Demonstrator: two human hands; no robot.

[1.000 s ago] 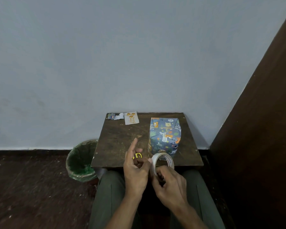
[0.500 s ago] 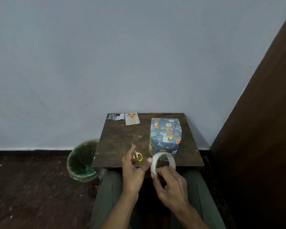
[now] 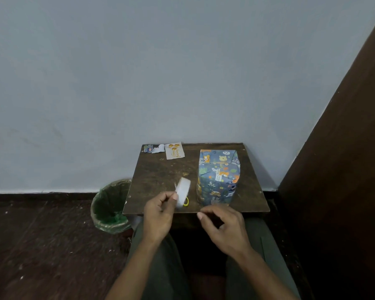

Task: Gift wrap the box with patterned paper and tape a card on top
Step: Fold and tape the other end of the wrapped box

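Observation:
The box (image 3: 218, 176) stands upright on the right half of a small wooden table (image 3: 158, 169), fully wrapped in blue paper with cartoon animals. A white card with gold balloons (image 3: 174, 150) lies flat at the table's back edge. My left hand (image 3: 158, 215) holds a white tape roll (image 3: 183, 190), motion-blurred, over the table's front edge. My right hand (image 3: 224, 226) hovers just in front of the box, thumb and forefinger pinched; I see nothing between them. Small yellow-handled scissors (image 3: 186, 202) lie partly behind the roll.
A torn scrap of wrapping paper (image 3: 153, 148) lies in the table's back left corner. A bin with a green liner (image 3: 108, 208) stands on the floor left of the table. A dark brown panel (image 3: 344, 159) rises on the right. My legs are under the table's front edge.
The tape roll has passed from my right hand to my left and moved left and up. My right hand has let go of it and stays near the box.

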